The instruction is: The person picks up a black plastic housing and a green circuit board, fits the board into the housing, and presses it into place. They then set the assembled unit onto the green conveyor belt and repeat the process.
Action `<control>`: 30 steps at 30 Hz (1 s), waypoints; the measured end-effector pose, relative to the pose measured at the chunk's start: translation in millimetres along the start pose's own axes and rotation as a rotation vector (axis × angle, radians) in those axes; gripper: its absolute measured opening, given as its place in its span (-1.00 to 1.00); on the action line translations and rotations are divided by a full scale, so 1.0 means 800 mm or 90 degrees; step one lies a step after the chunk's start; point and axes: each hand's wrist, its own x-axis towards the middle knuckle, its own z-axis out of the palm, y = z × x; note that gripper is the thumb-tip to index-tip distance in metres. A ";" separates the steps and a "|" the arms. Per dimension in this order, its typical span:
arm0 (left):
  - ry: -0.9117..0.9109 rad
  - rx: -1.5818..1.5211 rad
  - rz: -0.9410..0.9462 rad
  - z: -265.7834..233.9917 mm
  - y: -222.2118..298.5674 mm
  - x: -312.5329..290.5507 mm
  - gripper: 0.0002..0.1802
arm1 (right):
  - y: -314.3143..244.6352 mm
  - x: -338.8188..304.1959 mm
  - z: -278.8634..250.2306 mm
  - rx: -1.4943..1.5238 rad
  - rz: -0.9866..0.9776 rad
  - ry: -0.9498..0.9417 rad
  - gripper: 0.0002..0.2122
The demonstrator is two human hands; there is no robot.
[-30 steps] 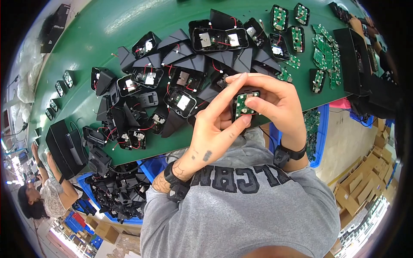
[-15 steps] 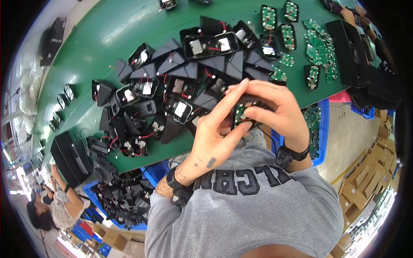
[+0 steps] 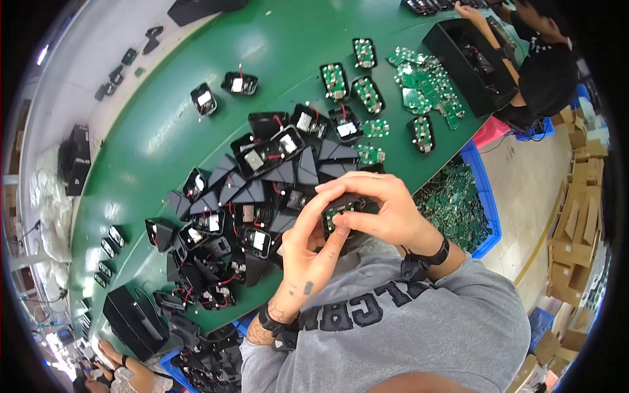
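Both my hands surround a small black plastic housing [image 3: 358, 205] with a green circuit board [image 3: 330, 223] in its opening. My left hand [image 3: 308, 245] wraps the near left side, its thumb on the board's edge. From the right, my right hand [image 3: 390, 208] curls over the housing, with its thumb pressed on the board. Fingers hide much of the piece. Just beyond my hands are loose green circuit boards [image 3: 371, 154] and a black housing [image 3: 344, 122] with a white part inside. A heap of black housings [image 3: 244, 196] with red wires lies left of them.
Board-filled housings [image 3: 334, 81] and a pile of circuit boards [image 3: 419, 92] lie far right on the green table [image 3: 164, 134]. A blue crate [image 3: 490, 219] of boards stands right of the table. Co-workers are at the upper right, by a black box [image 3: 452, 49], and lower left.
The head view has swung, showing more of the table's far side. Both hands keep hold of the housing, and the right thumb has moved slightly over the board.
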 end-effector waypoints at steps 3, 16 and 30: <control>0.029 -0.017 -0.012 0.003 -0.011 -0.001 -0.52 | -0.008 0.001 -0.001 -0.038 -0.045 0.019 -0.63; 0.024 0.658 -0.058 -0.194 0.088 0.127 -0.53 | 0.021 0.080 -0.239 -0.476 -0.004 0.220 -0.70; 0.071 0.360 -0.297 -0.292 -0.041 0.251 -0.49 | 0.069 0.133 -0.274 -0.516 0.037 0.190 -0.59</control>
